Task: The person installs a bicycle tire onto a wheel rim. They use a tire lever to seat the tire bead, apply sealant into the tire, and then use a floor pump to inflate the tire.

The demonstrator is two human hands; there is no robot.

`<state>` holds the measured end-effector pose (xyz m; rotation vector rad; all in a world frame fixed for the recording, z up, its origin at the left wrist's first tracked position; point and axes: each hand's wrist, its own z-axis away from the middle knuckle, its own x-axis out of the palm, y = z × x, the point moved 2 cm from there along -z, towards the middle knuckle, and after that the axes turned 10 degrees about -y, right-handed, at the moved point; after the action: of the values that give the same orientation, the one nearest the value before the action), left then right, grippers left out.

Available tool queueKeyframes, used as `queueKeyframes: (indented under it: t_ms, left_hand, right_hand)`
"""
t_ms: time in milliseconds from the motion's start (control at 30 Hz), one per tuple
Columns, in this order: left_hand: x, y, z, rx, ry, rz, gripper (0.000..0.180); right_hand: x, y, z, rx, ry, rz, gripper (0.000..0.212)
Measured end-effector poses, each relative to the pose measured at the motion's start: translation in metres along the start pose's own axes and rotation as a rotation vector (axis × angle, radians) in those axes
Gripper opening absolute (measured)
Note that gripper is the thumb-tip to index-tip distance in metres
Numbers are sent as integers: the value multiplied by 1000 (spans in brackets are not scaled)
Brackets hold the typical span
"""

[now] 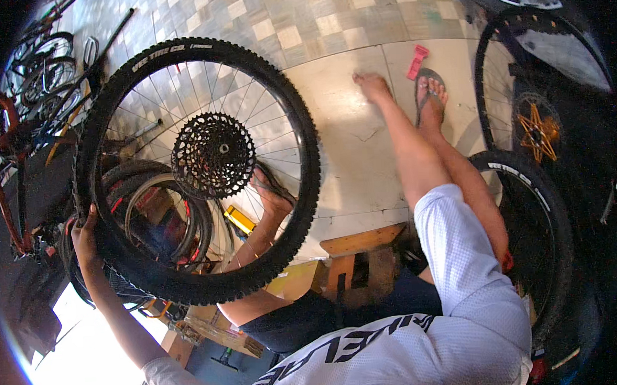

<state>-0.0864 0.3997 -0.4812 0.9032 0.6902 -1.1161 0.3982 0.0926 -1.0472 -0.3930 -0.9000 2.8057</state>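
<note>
A bicycle wheel [309,144] with a wide knobby black tyre stands tilted before me, its large black cassette [214,155] facing up. My left hand [86,236] grips the tyre at its lower left edge; part of the fingers is behind the rubber. Away from the wheel, my right hand [373,87] reaches out over the pale floor tiles. It is somewhat blurred, with fingers partly stretched and nothing visible in them. A small pink plastic piece [417,62] lies on the floor to its right, close to my sandalled foot [431,99].
Several tyres and rims [162,219] lie behind the wheel, beside a yellow object [239,219]. On the right are another wheel with a gold hub part [538,131] and a black tyre [561,229]. Bicycle frames [15,164] crowd the left. A wooden board [363,240] is near my knees.
</note>
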Motion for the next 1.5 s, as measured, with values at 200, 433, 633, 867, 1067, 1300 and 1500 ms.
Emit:
queueKeyframes:
  t_ms: [200,433,633,867,1067,1300,1500]
  left_hand:
    - [-7,-53,-19,-62,-29,82,51]
    - [5,-51,-28,-110,-36,98,46]
    - [3,-38,-21,-194,-25,-36,53]
    - [-2,-59,-4,-214,66,-68,58]
    - [10,-46,47,-58,185,-5,57]
    - [49,-54,122,101,249,188,64]
    - [60,-64,157,261,324,168,67]
  right_hand:
    - [136,20,86,390,-547,-579,84]
    - [202,52,98,471,-588,-1011,78]
    - [214,66,82,430,-496,-796,73]
    - [72,25,52,-51,267,146,64]
    - [20,-108,6,-569,178,16,74]
    - [40,-265,-30,-1030,-419,-29,107]
    - [5,-277,-22,-812,-618,-35,85]
